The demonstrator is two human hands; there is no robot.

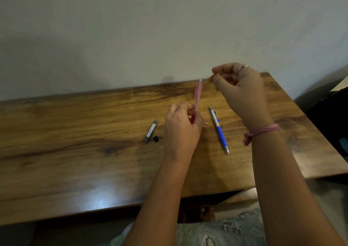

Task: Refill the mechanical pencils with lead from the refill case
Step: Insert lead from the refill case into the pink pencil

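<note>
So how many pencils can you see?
2. The pink pencil stands upright in the left hand. The blue pencil lies on the table, right of that hand. None seem hidden.

- tabletop point(75, 132): wood grain, glossy, smooth
- pink pencil point(197, 95): translucent plastic
- blue pencil point(219, 130): glossy plastic, metal tip
- wall point(131, 29): matt
- wrist band point(263, 130): pink cloth
</note>
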